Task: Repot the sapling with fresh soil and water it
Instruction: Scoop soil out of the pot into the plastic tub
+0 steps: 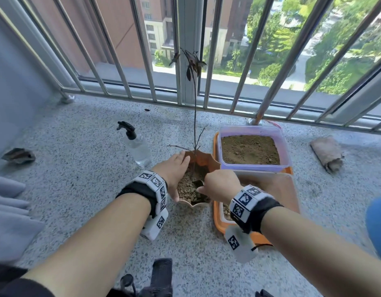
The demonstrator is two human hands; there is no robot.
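The floor (82, 151) is grey speckled stone. A railing (208, 50) of vertical metal bars runs across the far edge, with one post foot (66, 99) fixed near the left corner. A plain grey wall (11, 82) stands left. Beyond, daylight shows brown apartment blocks (125, 28) and green trees (335, 61).

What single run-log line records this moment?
step: soil filling | left hand: steadies pot | right hand: holds scoop | spray bottle: untouched

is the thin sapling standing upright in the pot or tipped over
Upright: the thin dark-leaved sapling rises straight from gravelly soil in the scalloped terracotta pot.
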